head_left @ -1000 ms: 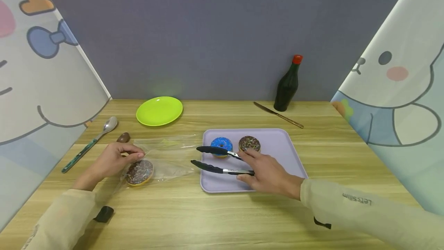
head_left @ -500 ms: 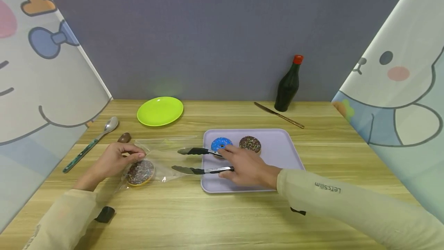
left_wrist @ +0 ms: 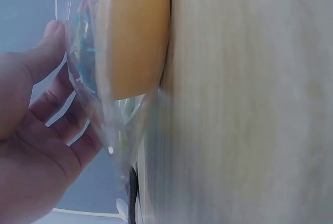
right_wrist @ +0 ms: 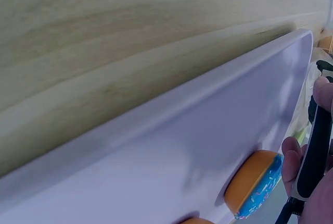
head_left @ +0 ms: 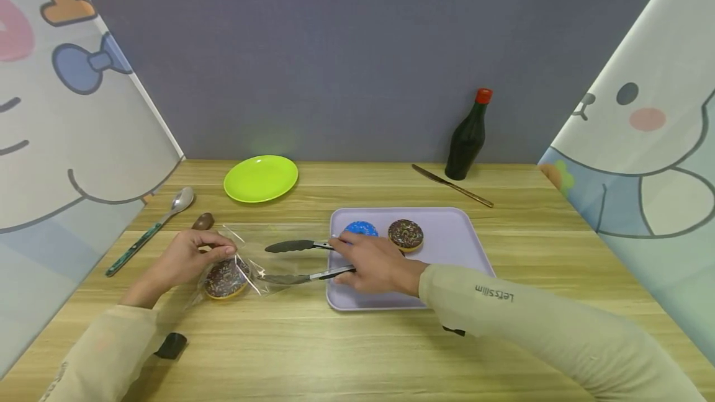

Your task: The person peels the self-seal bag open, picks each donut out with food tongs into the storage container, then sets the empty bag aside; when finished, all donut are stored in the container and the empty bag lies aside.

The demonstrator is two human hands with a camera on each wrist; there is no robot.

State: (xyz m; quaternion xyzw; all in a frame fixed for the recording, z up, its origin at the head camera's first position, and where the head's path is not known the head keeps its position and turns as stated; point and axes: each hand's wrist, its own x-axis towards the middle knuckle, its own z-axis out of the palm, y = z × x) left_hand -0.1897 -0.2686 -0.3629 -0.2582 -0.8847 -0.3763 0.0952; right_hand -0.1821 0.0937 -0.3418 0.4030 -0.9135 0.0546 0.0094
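My left hand (head_left: 187, 259) pinches the upper edge of a clear plastic bag (head_left: 251, 247) between thumb and fingers. Inside the bag lies a chocolate donut (head_left: 224, 280) with sprinkles; its orange side (left_wrist: 138, 36) shows in the left wrist view. In my right hand (head_left: 380, 262) are black-tipped tongs (head_left: 301, 245), gripped with their arms spread apart and nothing between the tips. Those tips reach left to the bag's near end, the lower one beside the donut. Under the right hand, a blue donut (head_left: 362, 228) is partly covered on the lilac tray (head_left: 452, 253), next to another chocolate donut (head_left: 406, 235).
A green plate (head_left: 260, 178) stands at the back left. Along the left lie a spoon (head_left: 151, 231) and a brown rounded utensil end (head_left: 203, 221). Behind the tray are a knife (head_left: 452, 185) and a dark bottle (head_left: 468, 138) with a red cap.
My right hand has moved left with the tongs, from over the tray to the bag's end. The bag's open end has shifted and creased. The left hand keeps its hold.
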